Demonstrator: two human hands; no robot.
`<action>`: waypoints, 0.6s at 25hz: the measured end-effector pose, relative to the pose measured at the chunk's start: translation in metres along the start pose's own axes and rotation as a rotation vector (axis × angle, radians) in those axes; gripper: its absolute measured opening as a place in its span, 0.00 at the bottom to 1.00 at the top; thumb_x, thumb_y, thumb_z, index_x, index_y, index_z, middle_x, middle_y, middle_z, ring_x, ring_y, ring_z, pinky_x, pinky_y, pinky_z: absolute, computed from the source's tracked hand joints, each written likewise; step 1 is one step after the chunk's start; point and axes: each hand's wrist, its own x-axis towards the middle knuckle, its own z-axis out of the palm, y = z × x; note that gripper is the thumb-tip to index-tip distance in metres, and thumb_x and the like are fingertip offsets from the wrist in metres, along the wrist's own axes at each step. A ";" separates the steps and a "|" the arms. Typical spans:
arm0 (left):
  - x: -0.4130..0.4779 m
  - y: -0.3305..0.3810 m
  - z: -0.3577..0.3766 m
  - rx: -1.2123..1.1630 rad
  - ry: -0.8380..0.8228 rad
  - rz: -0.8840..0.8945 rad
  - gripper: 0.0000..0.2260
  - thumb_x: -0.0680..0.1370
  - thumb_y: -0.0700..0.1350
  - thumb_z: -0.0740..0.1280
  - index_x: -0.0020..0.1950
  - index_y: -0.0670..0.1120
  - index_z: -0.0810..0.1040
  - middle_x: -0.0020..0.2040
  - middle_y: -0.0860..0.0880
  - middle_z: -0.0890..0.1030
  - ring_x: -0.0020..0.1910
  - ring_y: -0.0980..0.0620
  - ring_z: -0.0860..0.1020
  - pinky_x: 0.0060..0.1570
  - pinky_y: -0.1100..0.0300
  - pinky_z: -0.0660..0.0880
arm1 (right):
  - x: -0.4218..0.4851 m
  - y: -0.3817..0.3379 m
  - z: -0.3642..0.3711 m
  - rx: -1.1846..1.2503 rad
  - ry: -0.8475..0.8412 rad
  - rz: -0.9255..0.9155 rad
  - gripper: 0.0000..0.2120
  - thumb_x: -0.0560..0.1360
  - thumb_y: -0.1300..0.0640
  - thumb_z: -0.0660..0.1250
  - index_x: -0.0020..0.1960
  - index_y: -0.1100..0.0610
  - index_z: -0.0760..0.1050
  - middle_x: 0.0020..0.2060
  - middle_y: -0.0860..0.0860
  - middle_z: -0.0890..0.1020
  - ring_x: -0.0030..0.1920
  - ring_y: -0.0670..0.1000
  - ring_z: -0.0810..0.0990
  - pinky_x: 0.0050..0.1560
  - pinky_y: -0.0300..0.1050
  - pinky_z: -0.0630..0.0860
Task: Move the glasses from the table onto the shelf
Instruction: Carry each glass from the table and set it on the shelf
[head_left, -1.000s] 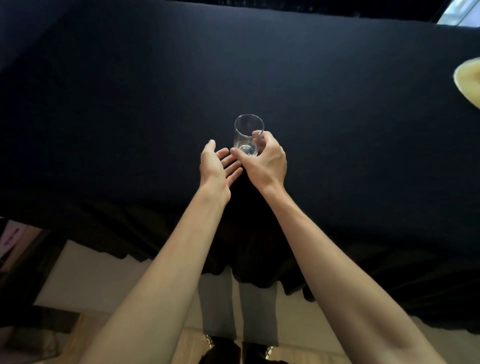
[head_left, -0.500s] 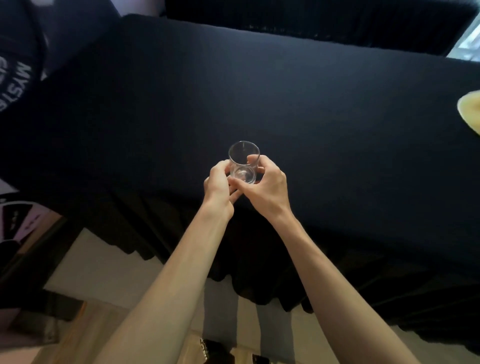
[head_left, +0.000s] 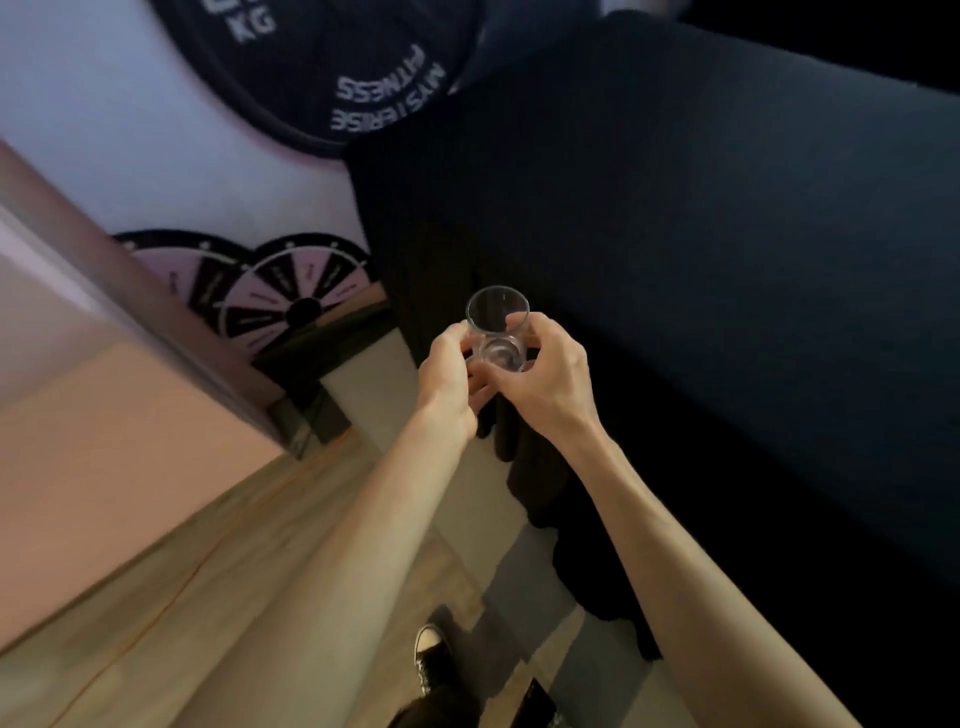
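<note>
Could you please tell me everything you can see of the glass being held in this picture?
The glass is a small, clear, straight-sided tumbler with a round open rim and a thick base, and it looks empty. It stands roughly upright, mouth up, held in the air past the edge of the black-draped table, not resting on it. The left hand wraps its lower left side and the right hand its right side and base, with fingertips on the wall. Nothing else touches it.
</note>
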 end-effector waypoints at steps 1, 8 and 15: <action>-0.005 0.004 -0.019 -0.039 0.031 0.017 0.14 0.77 0.53 0.67 0.55 0.46 0.83 0.51 0.43 0.86 0.44 0.50 0.83 0.44 0.55 0.81 | -0.003 -0.010 0.014 0.022 -0.047 -0.018 0.21 0.70 0.50 0.80 0.59 0.52 0.78 0.51 0.45 0.83 0.51 0.43 0.82 0.50 0.44 0.83; -0.057 0.039 -0.190 -0.325 0.287 0.143 0.17 0.76 0.52 0.68 0.58 0.42 0.83 0.43 0.45 0.85 0.31 0.52 0.80 0.31 0.58 0.77 | -0.055 -0.119 0.136 0.137 -0.403 -0.227 0.33 0.69 0.47 0.80 0.70 0.53 0.72 0.54 0.44 0.83 0.54 0.45 0.83 0.55 0.47 0.82; -0.152 0.040 -0.390 -0.569 0.471 0.249 0.16 0.77 0.56 0.69 0.53 0.43 0.81 0.40 0.45 0.82 0.35 0.50 0.81 0.34 0.57 0.79 | -0.173 -0.242 0.266 0.166 -0.681 -0.383 0.31 0.67 0.44 0.81 0.64 0.51 0.73 0.52 0.44 0.84 0.51 0.48 0.84 0.54 0.53 0.82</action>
